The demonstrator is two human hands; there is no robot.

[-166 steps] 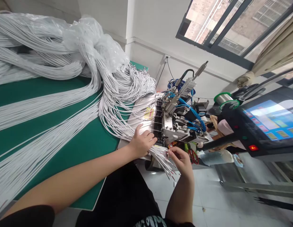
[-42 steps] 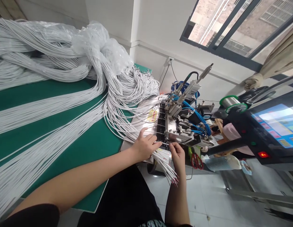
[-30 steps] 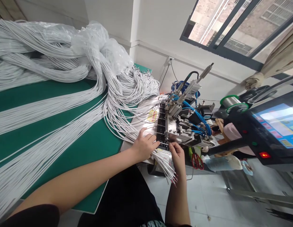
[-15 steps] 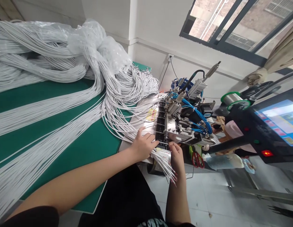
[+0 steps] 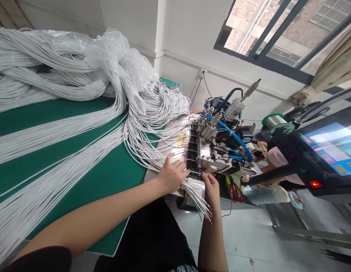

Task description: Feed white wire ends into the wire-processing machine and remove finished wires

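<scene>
My left hand point(image 5: 172, 176) is closed over a bundle of white cables point(image 5: 196, 197), whose red-tipped ends fan out past the fingers toward me. Between the two hands a single white cable runs across the black slotted strip at the front edge of a bench machine point(image 5: 209, 151). With thumb and forefinger, my right hand point(image 5: 211, 186) pinches that cable near its end, close against the machine. Other single cables lie side by side across the same strip, farther from me.
A green-topped table point(image 5: 107, 185) on the left bears long white cables and clear plastic wrapping point(image 5: 113, 47). Right of the machine are red-handled scissors point(image 5: 236, 193), a spray bottle point(image 5: 267, 194), a wire spool point(image 5: 277, 122) and a lit touchscreen point(image 5: 331, 145).
The view has shifted slightly. Both hands stay in nearly the same place at the strip, with little visible movement of the fingers or cables.
</scene>
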